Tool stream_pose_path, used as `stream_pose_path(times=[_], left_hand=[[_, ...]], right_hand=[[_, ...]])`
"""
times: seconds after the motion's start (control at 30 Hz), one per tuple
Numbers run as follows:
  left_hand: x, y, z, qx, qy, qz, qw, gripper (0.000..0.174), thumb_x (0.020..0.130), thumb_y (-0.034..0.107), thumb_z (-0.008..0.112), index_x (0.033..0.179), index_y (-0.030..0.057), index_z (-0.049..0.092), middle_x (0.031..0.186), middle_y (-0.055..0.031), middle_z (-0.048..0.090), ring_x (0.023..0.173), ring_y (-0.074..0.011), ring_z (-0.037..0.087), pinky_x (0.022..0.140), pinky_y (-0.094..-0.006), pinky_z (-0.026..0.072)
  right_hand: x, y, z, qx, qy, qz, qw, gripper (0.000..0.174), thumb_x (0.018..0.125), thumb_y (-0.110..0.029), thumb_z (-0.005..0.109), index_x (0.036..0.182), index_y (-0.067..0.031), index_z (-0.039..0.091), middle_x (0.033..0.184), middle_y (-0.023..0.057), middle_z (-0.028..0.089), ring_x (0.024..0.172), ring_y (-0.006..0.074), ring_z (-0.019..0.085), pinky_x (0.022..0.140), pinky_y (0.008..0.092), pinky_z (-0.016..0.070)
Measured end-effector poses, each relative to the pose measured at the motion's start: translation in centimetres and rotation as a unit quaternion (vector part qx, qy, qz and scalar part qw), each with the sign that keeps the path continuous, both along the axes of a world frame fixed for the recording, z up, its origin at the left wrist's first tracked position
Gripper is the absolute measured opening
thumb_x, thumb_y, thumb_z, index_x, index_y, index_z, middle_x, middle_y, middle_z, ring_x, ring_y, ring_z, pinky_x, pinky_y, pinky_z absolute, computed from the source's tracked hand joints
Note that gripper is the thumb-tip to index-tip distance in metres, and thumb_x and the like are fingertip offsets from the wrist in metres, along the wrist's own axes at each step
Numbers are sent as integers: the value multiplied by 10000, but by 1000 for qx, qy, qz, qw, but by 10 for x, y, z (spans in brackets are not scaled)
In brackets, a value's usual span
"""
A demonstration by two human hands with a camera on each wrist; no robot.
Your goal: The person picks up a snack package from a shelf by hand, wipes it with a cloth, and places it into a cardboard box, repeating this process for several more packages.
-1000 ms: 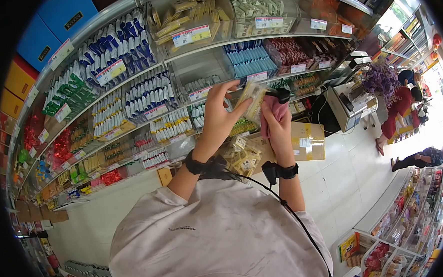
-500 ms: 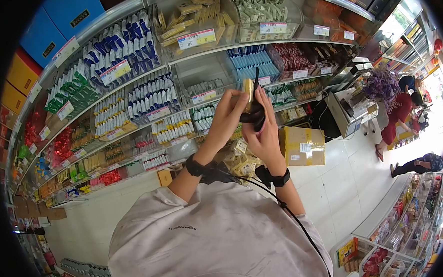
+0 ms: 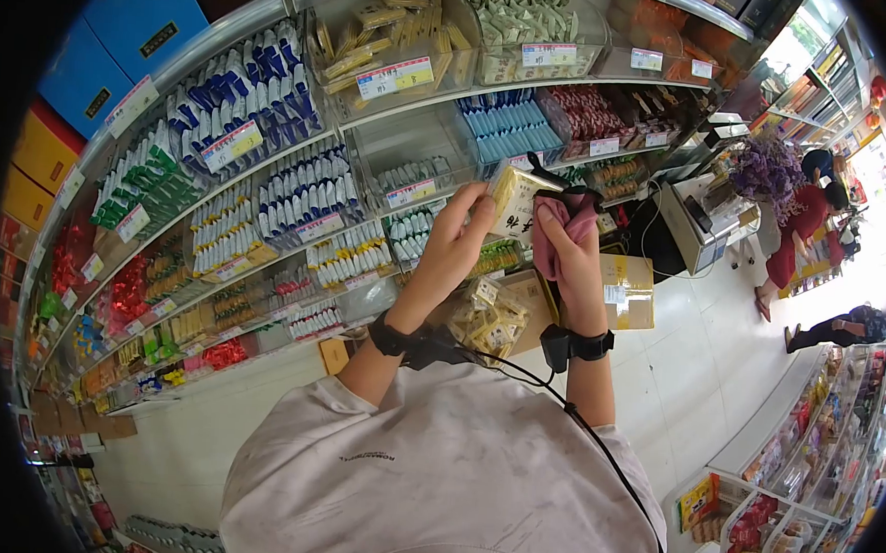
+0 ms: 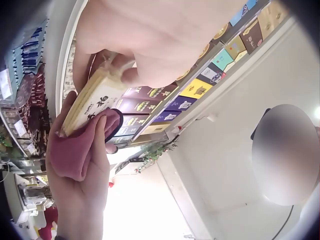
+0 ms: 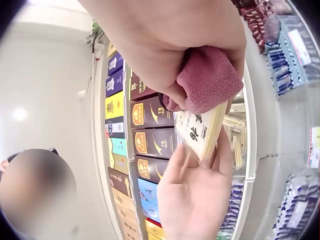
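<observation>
In the head view my left hand point(image 3: 453, 239) pinches one end of a flat, pale yellow snack packet point(image 3: 512, 205) between thumb and fingers. Clear wrap covers it, and dark characters show on its white face. My right hand point(image 3: 578, 274) grips a mauve cloth point(image 3: 548, 247) with a dark edge, folded over the packet's other end. The left wrist view shows the thumb laid on the cloth point(image 4: 80, 150) against the packet point(image 4: 92, 102). From the right wrist, the bunched cloth point(image 5: 210, 80) covers the upper end of the packet point(image 5: 197, 131).
Below the hands lies a pile of similar yellow packets point(image 3: 489, 314), beside a cardboard box point(image 3: 631, 291). Shelves of clear bins with wrapped snacks point(image 3: 302, 189) curve in front. A counter with dried purple flowers point(image 3: 765, 163) stands right, with people beyond it.
Half a second ago the packet stood edge-on between both hands; now its printed face shows. My right hand has moved right with the cloth, while the left keeps hold of the packet.
</observation>
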State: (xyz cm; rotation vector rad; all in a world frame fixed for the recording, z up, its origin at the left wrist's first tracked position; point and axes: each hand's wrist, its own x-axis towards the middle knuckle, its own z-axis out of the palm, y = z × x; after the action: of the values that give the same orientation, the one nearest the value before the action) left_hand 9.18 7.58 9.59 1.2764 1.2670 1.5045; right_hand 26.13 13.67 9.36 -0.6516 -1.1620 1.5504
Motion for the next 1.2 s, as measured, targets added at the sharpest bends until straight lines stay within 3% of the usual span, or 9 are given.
stream_pose_path(times=[0.13, 0.3, 0.4, 0.53, 0.67, 0.77, 0.97, 1.17, 1.2], left_hand=[[4, 6, 2, 31, -38, -9, 999, 392, 1020, 209, 649, 1305, -51, 580, 1148, -103, 691, 1060, -118, 645, 852, -285, 561], [11, 8, 3, 29, -73, 2, 997, 443, 983, 165, 702, 1337, -65, 567, 1112, -137, 721, 956, -133, 696, 769, -279, 592], [8, 13, -9, 37, -68, 35, 996, 460, 983, 168, 705, 1340, -80, 559, 1097, -131, 722, 953, -139, 696, 775, -281, 592], [8, 17, -8, 55, -81, 58, 994, 458, 982, 161, 704, 1336, -91, 556, 1110, -128, 716, 972, -133, 690, 772, -276, 586], [12, 20, -8, 57, -45, 57, 996, 441, 984, 155, 699, 1333, -77, 563, 1102, -118, 712, 967, -124, 689, 773, -271, 584], [16, 22, -12, 41, -27, 53, 997, 421, 987, 152, 693, 1326, -66, 568, 1083, -107, 711, 949, -121, 687, 774, -271, 584], [26, 29, -15, 6, 20, 35, 999, 391, 996, 141, 672, 1323, -48, 573, 1053, -99, 705, 913, -118, 681, 772, -283, 584], [33, 31, -5, -31, -5, -5, 999, 371, 1001, 131, 656, 1319, -40, 569, 1076, -108, 696, 914, -124, 677, 750, -295, 623], [35, 32, -4, -25, 5, -7, 1000, 365, 1002, 125, 649, 1315, -44, 563, 1079, -111, 695, 917, -128, 678, 744, -306, 641]], right_hand=[[12, 5, -6, 14, -31, -25, 999, 204, 1019, -173, 648, 1159, -41, 579, 1020, -15, 629, 893, 43, 579, 773, 219, 463], [12, 15, -25, 17, 78, -157, 984, 249, 1015, -217, 668, 1193, -68, 577, 1098, -18, 597, 1000, 31, 553, 832, 225, 456], [17, 14, -20, -73, 150, -116, 979, 270, 1012, -220, 670, 1207, -61, 573, 1151, -13, 571, 1054, 25, 524, 865, 217, 441], [22, 5, -37, 5, -25, -26, 999, 236, 1004, -193, 666, 1158, -26, 602, 1007, -34, 621, 882, 27, 562, 749, 215, 463], [27, 4, -39, 3, -56, -17, 998, 158, 999, -151, 661, 951, -1, 681, 758, -37, 640, 648, 24, 532, 592, 205, 403], [29, 1, -32, 7, -73, -49, 996, 157, 999, -146, 658, 936, -4, 686, 695, -41, 620, 606, 24, 519, 564, 212, 393], [44, 12, -56, 10, -57, -26, 998, 380, 1030, -186, 615, 684, -30, 603, 558, -16, 562, 482, 46, 448, 488, 228, 318], [54, 12, -40, -17, -20, -42, 999, 244, 1016, -175, 638, 847, 1, 647, 594, -9, 587, 457, 35, 428, 476, 216, 311], [59, 14, -42, -41, -14, -44, 998, 177, 993, -167, 672, 963, 7, 664, 665, -24, 621, 504, 25, 471, 487, 199, 322]])
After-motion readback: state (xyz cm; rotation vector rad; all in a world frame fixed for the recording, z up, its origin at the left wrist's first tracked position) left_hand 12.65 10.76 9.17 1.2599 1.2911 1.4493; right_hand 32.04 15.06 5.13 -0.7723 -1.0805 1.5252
